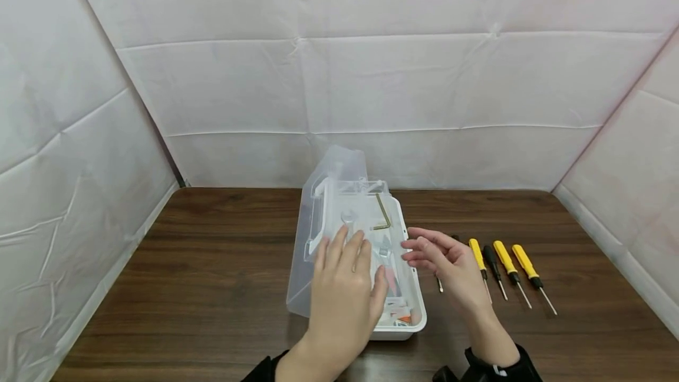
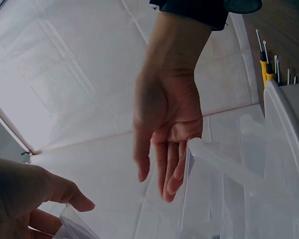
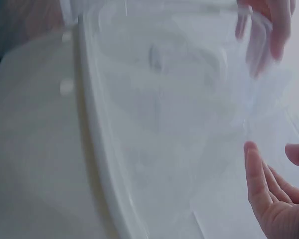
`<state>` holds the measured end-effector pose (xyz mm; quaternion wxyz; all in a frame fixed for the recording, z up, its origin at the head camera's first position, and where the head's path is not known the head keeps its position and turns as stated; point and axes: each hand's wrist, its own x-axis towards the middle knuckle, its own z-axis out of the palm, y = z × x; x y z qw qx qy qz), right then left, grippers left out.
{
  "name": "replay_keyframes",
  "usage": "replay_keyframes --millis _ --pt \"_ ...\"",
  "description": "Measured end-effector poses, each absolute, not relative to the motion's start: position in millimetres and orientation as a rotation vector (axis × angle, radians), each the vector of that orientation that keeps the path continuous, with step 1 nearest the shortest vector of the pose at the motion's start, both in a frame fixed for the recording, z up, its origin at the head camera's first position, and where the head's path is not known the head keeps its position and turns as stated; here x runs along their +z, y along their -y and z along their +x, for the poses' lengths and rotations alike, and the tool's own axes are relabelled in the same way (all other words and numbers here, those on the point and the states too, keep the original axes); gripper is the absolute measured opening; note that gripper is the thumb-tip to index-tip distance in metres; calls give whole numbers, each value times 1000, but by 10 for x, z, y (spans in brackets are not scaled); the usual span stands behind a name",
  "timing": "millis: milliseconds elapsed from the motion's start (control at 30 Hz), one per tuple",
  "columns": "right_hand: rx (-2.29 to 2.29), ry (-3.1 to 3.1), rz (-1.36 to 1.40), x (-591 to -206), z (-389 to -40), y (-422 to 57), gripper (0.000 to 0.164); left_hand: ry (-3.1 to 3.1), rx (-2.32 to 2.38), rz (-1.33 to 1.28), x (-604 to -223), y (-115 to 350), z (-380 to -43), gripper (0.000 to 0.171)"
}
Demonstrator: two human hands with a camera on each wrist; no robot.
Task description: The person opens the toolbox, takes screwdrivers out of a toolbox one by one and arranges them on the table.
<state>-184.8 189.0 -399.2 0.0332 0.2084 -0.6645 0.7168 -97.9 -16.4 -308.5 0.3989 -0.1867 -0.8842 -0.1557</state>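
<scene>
A white box [image 1: 415,287] has its clear plastic lid [image 1: 299,270] raised and tilted over its left side. My left hand [image 1: 342,287] is at the lid, fingers extended in the head view. In the left wrist view its thumb [image 2: 79,199] lies on one side of the lid's clear edge and its fingers on the other. My right hand [image 1: 451,264] hovers by the box's right rim, fingers slightly bent, holding nothing. Inside the box are a brass-coloured hex key [image 1: 384,214], a grey metal tool [image 1: 383,249] and small packets [image 1: 398,311], partly hidden by the left hand.
Right of the box, several screwdrivers lie in a row on the brown wooden table [image 1: 212,287], among them a yellow one [image 1: 524,261] and a black one [image 1: 490,258]. Another is mostly behind the right hand. White cloth walls [image 1: 371,87] stand behind and at both sides.
</scene>
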Motion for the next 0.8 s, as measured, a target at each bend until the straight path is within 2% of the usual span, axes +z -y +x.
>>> replay_keyframes --millis 133,200,467,633,800 --pt "2332 2064 688 -3584 -1583 -1664 37 2235 -259 -480 -3115 38 -989 28" --pt "2380 2080 664 -3500 -1528 -1613 36 2239 -199 -479 -3134 -20 -992 30" --pt "2513 2018 589 -3503 -1518 -1573 21 2210 -92 -526 -3248 -204 -1009 29" --pt "2507 1993 559 -3547 -1544 -1598 18 2213 -76 -591 -3293 -236 -1006 28" --pt "2430 2108 407 -3547 -1564 -1623 13 2154 -414 -811 -3271 -97 -1020 25"
